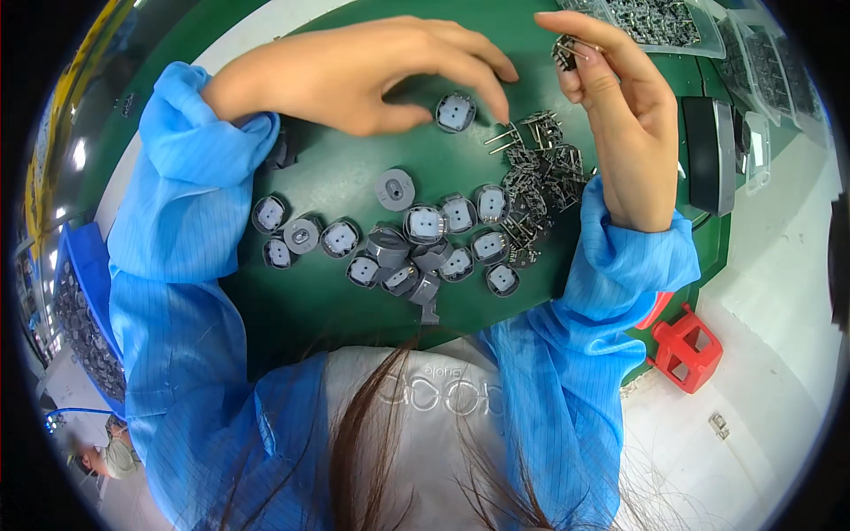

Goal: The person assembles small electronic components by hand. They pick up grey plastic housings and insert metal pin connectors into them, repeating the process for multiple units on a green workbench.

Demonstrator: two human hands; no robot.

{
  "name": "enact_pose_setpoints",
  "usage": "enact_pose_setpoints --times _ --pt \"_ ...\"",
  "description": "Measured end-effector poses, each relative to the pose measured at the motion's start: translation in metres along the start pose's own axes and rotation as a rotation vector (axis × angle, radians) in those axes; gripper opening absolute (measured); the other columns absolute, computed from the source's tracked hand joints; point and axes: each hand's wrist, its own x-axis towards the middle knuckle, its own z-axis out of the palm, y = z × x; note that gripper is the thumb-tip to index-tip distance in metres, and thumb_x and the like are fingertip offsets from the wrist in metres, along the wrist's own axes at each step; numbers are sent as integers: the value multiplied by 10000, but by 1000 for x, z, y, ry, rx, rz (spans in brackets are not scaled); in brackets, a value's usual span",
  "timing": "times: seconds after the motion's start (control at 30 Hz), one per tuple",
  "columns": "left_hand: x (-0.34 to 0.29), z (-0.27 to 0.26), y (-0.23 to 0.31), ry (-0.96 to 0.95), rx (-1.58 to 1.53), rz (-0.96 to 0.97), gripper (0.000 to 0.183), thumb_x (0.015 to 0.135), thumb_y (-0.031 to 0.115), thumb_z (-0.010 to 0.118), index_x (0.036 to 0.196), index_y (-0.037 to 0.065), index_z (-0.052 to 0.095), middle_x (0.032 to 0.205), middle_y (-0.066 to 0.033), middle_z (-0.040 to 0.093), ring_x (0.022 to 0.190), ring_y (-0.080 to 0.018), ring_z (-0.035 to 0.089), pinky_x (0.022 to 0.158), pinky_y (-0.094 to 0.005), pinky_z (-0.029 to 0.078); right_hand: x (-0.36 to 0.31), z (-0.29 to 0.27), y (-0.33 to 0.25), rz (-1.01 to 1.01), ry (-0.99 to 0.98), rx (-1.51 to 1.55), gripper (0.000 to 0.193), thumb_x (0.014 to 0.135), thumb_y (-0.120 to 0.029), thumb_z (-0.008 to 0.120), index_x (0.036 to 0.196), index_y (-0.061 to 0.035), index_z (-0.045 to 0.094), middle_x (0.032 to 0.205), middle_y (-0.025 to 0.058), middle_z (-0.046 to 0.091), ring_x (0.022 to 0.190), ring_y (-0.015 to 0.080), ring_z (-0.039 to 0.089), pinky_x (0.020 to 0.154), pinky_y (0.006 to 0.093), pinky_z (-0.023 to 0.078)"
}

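Note:
Between the thumb and fingers of my right hand (620, 106) is a small black circuit board (563, 55) with long metal pins, held up at the upper right. My left hand (381, 75) stretches over the mat with fingers apart, nothing in its grasp. Below its fingertips lies a round grey housing with a pale insert (455, 112), close to the thumb. Nearer to me is a loose cluster of similar grey housings (425, 223), some face up, others on their sides. A heap of pinned circuit boards (540, 177) lies to their right.
The green work mat (310, 310) covers the table. Clear trays of metal-pinned parts (655, 22) stand at the far right, near a black box-shaped device (708, 155). A blue bin of small dark parts (93, 310) is at left. A red plastic stool (689, 350) stands at lower right.

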Motion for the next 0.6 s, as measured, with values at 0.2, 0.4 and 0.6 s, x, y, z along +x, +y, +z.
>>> enact_pose_setpoints --times 0.2,0.4,0.6 --pt "-1 -3 -17 40 -5 -79 303 762 110 822 1045 54 729 1211 -95 644 1140 -303 602 928 -415 492 2 22 -4 -66 82 101 250 941 -60 715 1185 -7 704 1001 73 717 880 137 690 791 267 550" --pt "2 -10 3 358 -81 -169 360 782 83 879 1068 -8 681 1038 -85 692 896 -118 698 694 -251 601 3 37 2 -362 74 -346 153 857 -63 784 1009 -38 786 953 79 758 813 172 738 692 286 596" --pt "-5 0 -1 415 -708 -289 277 842 -32 806 1073 -82 663 1002 -158 740 944 -170 740 834 -268 621 2 45 -3 -371 223 -367 105 863 30 768 968 18 770 1003 98 739 928 159 713 782 273 595"
